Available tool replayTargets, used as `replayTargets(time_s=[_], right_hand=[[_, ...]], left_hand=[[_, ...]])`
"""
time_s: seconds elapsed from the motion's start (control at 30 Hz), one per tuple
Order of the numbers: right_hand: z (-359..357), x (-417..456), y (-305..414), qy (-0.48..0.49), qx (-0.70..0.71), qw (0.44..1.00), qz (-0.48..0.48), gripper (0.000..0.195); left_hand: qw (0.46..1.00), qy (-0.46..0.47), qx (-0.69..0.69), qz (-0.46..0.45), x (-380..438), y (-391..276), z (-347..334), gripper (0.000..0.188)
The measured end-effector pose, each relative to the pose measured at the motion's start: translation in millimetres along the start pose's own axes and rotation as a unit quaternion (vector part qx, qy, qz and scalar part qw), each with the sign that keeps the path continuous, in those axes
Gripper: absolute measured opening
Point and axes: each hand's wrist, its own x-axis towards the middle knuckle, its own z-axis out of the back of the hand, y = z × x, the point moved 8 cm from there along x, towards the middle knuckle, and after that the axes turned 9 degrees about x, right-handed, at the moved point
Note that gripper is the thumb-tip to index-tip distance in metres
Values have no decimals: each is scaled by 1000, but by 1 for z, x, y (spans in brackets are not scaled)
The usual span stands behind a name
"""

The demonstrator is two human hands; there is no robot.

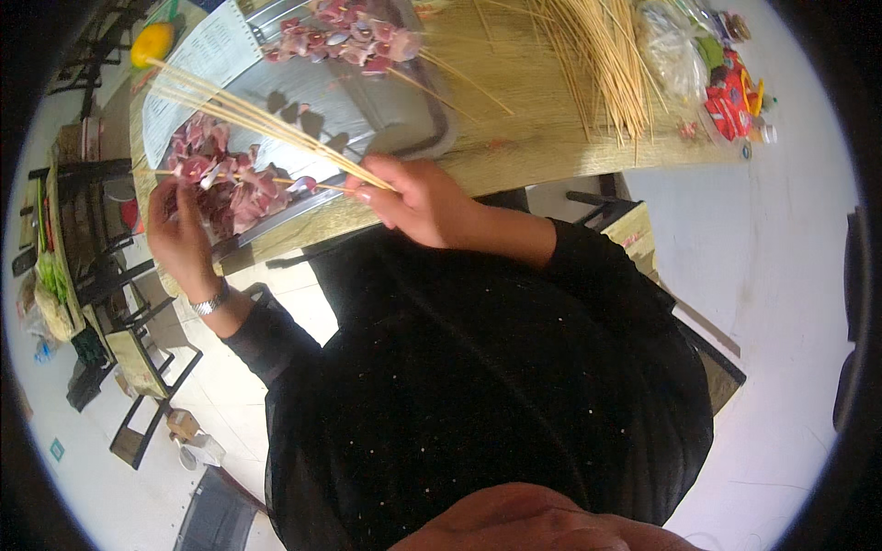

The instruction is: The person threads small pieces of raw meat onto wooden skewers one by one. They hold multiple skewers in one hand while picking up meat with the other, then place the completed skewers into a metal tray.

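My right hand [420,203] grips several bare bamboo skewers [275,131], which fan out to the upper left. The same hand holds the end of one skewer threaded with raw meat [258,182]. At that skewer's far end, my left hand [182,227] pinches a piece of meat with thumb and fingers. Both hands are over the near side of a metal tray [372,103], where loose raw meat pieces [220,213] lie in a pile. Meat skewers [351,34] rest at the tray's far side, their bare ends sticking out to the right.
A large heap of bamboo skewers [606,69] lies on the wooden table [496,151]. Plastic bags [672,52] and a red package [730,103] sit at its right end. A written sheet [207,58] and a yellow object [151,45] are at the left.
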Motion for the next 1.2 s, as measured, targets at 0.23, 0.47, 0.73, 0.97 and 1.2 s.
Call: replayTargets(time_s=[0.23, 0.47, 0.73, 0.97, 1.2], right_hand=[[-4, -1, -18, -6, 32, 997, -71, 13], [-1, 0, -8, 13, 56, 996, -71, 18], [-29, 3, -4, 142, 99, 973, -155, 25], [-37, 5, 5, 189, 16, 963, -193, 28], [-111, -21, 134, 398, 43, 876, 268, 34]], left_hand=[[977, 2, -204, 64, -12, -9, -6, 11], [916, 113, -368, 114, -31, -34, -44, 16], [794, 252, -553, 8, -49, -117, -60, 36], [684, 169, -707, 60, -43, -99, -76, 42], [606, 12, -760, 236, -34, -74, -39, 40]])
